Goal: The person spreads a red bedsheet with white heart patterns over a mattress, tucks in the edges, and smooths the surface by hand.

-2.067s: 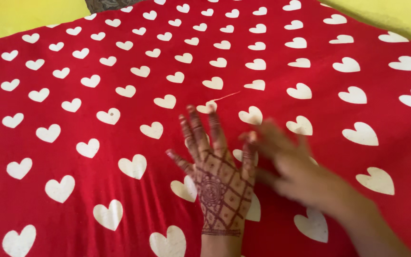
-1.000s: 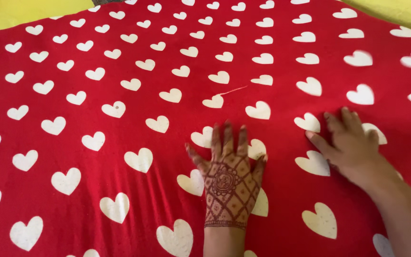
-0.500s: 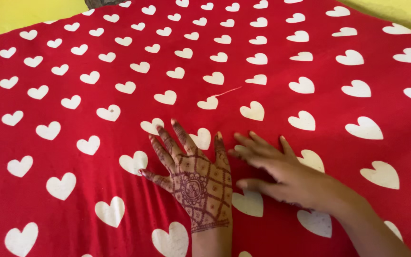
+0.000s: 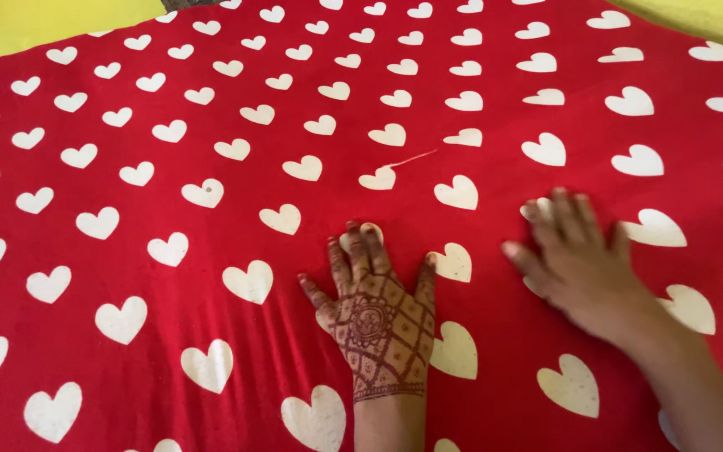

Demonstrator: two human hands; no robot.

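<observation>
A red bedsheet (image 4: 211,142) printed with white hearts covers nearly the whole head view. My left hand (image 4: 374,314), marked with a dark brown lattice pattern, lies flat on the sheet with fingers spread, low in the middle. My right hand (image 4: 579,264) rests palm down on the sheet to its right, fingers apart and blurred by motion. Neither hand holds anything. Soft creases run through the cloth around and to the left of my left hand.
A thin pale thread (image 4: 416,156) lies on the sheet beyond my hands. A yellow surface shows past the sheet's edge at the top left (image 4: 43,21) and top right (image 4: 713,17).
Both hands have been sliding over the sheet. Since half a second ago my right hand has swept out to the right, away from the left hand, which shifted slightly right.
</observation>
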